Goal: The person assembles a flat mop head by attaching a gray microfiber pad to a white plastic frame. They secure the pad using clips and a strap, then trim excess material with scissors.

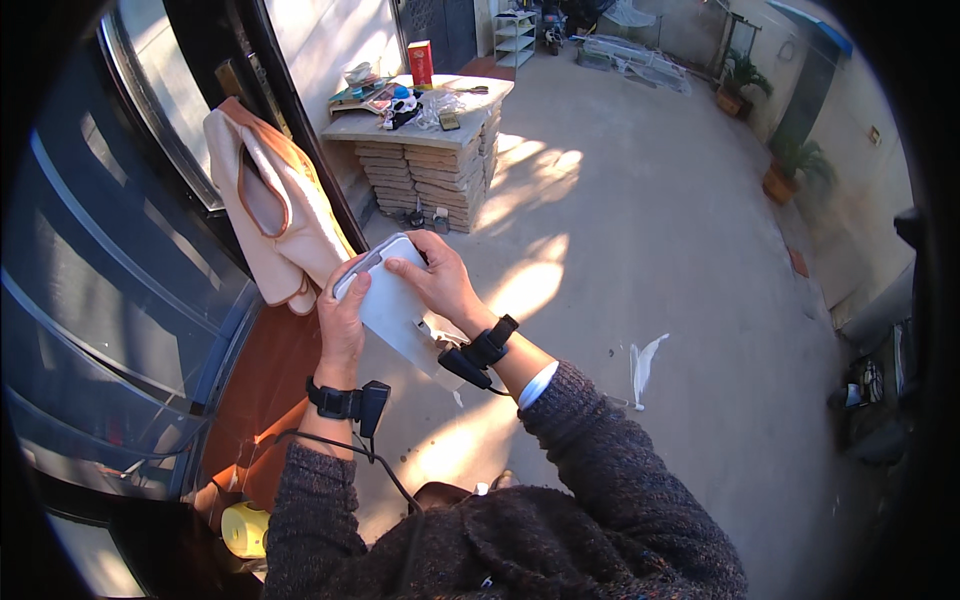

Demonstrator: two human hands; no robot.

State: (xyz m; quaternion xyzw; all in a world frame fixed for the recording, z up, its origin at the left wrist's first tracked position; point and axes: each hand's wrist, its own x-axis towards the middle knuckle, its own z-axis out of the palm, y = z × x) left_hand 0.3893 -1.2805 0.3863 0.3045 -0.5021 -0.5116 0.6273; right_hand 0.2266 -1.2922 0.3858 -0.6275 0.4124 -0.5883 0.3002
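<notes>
Flat white rectangular object (396,310), pinched by left hand (342,315) and right hand (446,284), cream brown-trimmed garment (300,228) hung left of grip

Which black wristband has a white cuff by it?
The right wristband. A white cuff shows between it and the dark sleeve; by the left wristband there's none to see.

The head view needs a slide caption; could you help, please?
Left hand and right hand grip a white item above sunlit ground.
</notes>
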